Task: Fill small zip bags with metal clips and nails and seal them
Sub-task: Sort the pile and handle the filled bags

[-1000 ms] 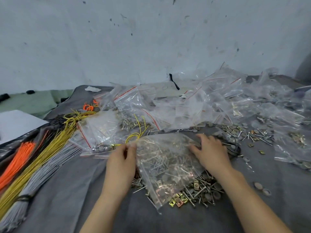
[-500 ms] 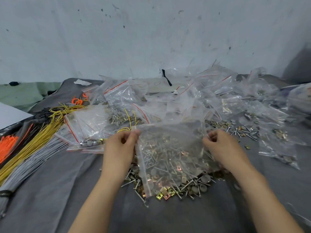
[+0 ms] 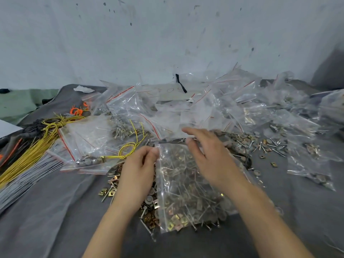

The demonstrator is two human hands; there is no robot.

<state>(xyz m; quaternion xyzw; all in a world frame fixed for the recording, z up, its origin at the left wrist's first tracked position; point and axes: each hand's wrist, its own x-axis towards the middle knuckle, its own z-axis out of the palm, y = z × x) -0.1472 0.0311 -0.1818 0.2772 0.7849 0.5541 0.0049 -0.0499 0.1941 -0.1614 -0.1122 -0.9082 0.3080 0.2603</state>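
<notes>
Plainly, the clear zip bag (image 3: 183, 175) holds nails (image 3: 191, 216) and gold clips (image 3: 174, 219); left fingers (image 3: 148, 154) pinch its corner, right fingers (image 3: 194, 133) spread.

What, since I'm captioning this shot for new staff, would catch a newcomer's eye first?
The large clear bag packed with nails and clips, at centre front: the left hand pinches its top left corner, the right hand reaches over its top edge. Behind it sprawls a heap of small zip bags; yellow wires lie at the left.
</notes>
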